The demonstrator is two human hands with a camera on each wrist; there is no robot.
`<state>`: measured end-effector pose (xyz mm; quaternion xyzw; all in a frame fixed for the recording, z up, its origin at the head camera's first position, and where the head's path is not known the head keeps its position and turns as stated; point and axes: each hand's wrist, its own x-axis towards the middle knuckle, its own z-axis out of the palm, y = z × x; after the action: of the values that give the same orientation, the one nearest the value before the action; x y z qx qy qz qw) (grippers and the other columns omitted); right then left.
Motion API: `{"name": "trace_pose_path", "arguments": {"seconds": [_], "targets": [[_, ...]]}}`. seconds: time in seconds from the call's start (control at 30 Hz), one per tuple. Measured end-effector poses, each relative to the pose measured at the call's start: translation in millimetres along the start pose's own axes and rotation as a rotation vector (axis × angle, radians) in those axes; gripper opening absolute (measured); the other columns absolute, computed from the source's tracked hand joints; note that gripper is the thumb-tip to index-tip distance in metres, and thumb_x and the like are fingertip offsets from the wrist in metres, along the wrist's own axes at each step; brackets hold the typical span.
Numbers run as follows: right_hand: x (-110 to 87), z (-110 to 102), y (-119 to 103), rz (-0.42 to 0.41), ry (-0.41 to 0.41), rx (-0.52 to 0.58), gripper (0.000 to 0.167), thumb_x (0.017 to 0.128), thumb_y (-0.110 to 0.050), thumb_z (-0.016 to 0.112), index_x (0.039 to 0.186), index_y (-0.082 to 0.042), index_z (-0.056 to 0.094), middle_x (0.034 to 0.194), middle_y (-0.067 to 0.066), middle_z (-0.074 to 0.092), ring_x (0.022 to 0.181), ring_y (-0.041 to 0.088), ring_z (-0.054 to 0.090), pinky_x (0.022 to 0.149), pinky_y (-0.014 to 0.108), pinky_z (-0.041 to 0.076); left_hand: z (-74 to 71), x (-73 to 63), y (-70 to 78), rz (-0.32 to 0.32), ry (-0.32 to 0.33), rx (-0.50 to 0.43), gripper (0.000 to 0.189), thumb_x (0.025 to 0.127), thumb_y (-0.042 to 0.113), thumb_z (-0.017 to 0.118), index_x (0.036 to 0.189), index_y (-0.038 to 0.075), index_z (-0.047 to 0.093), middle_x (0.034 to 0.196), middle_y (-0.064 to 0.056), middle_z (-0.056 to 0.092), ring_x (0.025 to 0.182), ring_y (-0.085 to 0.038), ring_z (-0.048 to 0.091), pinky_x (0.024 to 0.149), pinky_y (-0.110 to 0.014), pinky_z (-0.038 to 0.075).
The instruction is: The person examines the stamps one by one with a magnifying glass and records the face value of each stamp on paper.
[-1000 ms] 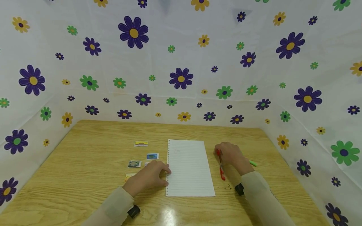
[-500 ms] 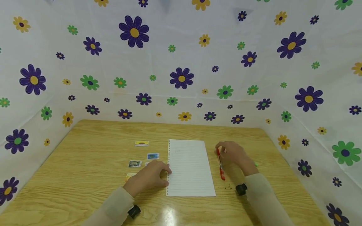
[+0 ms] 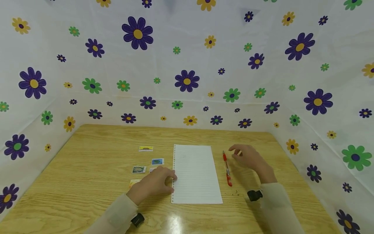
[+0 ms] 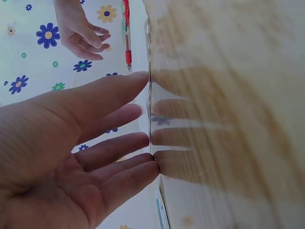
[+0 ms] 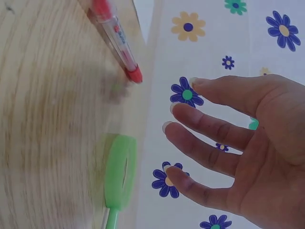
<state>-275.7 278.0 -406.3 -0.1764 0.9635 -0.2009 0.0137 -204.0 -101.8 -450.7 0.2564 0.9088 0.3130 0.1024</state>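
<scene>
Head view: the relation that matters is right hand (image 3: pixel 248 158) to clear-barrel red pen (image 3: pixel 227 169). I read the pen flat on the table (image 3: pixel 102 156), just beside the fingertips at their 9 o'clock, not touching. Long axis near enough 12–6: bare nib at 12, red cap at 6. Right hand is clearly the nearer one. Its forearm comes in from 5 o'clock, fingers bent, gap between thumb and index. Left hand (image 3: pixel 154 180) is at the 9 o'clock edge of the punched lined sheet (image 3: pixel 196 175), forearm in from 8. Picture cards (image 3: pixel 145 149) sit from its 10 to 12. Dark specks (image 3: pixel 236 193) at 5 o'clock of the pen.

Left wrist view: left hand's fingers extended, thumb apart, the lowest two pressed together; tips at the sheet's edge, nothing pinched. How hard they bear down I can't tell. Beyond, the pen runs 12–6, nib at 6; right hand's tips at its 9, gap between.

Right wrist view: right hand's fingers spread, loosely curved, nothing in them. Pen's closest red end at 10 o'clock from the thumb and index tips, axis 11–5, no contact. Green slotted handle (image 5: pixel 113 174) at 7 o'clock, upright in frame; can't tell what tool.
</scene>
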Motion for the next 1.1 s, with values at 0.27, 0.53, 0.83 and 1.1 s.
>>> {"name": "trace_pose_path", "arguments": {"seconds": [0.27, 0.53, 0.83, 1.1], "targets": [[-9.2, -8, 8, -0.002, 0.023, 0.026, 0.029, 0.099, -0.009, 0.064, 0.126, 0.0, 0.068, 0.098, 0.017, 0.072, 0.079, 0.023, 0.069, 0.067, 0.036, 0.056, -8.9, 2.9, -5.4, 0.0, 0.058, 0.016, 0.034, 0.089, 0.015, 0.081, 0.122, 0.007, 0.075, 0.135, -0.013, 0.07, 0.13, -0.037, 0.061, 0.106, -0.052, 0.052], [-18.0, -14, 21, 0.032, 0.016, 0.042, 0.028, 0.099, -0.009, 0.065, 0.125, 0.001, 0.068, 0.1, 0.018, 0.072, 0.082, 0.027, 0.07, 0.069, 0.04, 0.059, -35.6, 6.8, -24.6, -0.073, 0.213, 0.03, 0.027, 0.09, 0.009, 0.079, 0.116, 0.006, 0.076, 0.12, -0.009, 0.076, 0.111, -0.03, 0.07, 0.094, -0.046, 0.058], [-27.1, -18, 39, 0.068, 0.022, 0.035, 0.025, 0.097, -0.008, 0.067, 0.121, 0.001, 0.069, 0.099, 0.017, 0.072, 0.088, 0.032, 0.07, 0.08, 0.051, 0.059, -52.9, 16.4, -52.6, -0.159, 0.205, 0.003, 0.026, 0.091, 0.007, 0.077, 0.117, 0.008, 0.077, 0.124, -0.013, 0.072, 0.118, -0.034, 0.065, 0.096, -0.05, 0.058], [-30.6, -19, 49, 0.068, 0.026, 0.036, 0.023, 0.097, -0.007, 0.068, 0.118, 0.002, 0.069, 0.098, 0.019, 0.072, 0.087, 0.034, 0.071, 0.08, 0.053, 0.059, -58.5, 26.5, -65.7, -0.167, 0.155, -0.003, 0.027, 0.088, 0.005, 0.08, 0.114, 0.003, 0.077, 0.118, -0.013, 0.074, 0.107, -0.029, 0.068, 0.096, -0.048, 0.057]]}}
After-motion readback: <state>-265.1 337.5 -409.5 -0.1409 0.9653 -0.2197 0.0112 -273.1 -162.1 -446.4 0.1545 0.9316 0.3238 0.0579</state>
